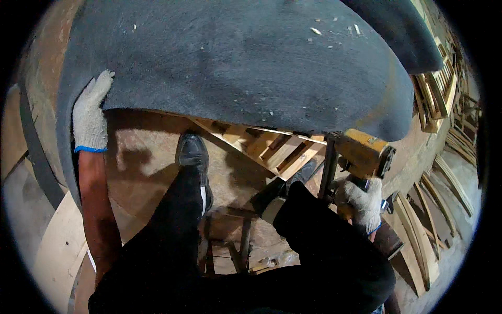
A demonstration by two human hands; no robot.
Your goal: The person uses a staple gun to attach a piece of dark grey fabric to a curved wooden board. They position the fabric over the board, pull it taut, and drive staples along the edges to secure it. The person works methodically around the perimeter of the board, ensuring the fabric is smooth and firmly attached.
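Observation:
A large grey felt-like sheet (235, 63) spreads in front of me, with small wood chips on its surface. My left hand (93, 112), in a white knit glove with a blue cuff, rests on the sheet's left part with its fingers stretched out. It holds nothing. At the right, my right hand (361, 201), gloved the same way, is wrapped round the handle of a yellow and black nail gun (366, 152). The nail gun's head sits close to the sheet's near right edge. Part of the handle is hidden by the glove.
A slatted wooden frame (282, 152) shows under the sheet's near edge. My black shoes (193, 152) are on the brown floor below. More wooden frames (436, 99) and loose wood strips (444, 193) lie at the right. A pale curved board (60, 248) is at the lower left.

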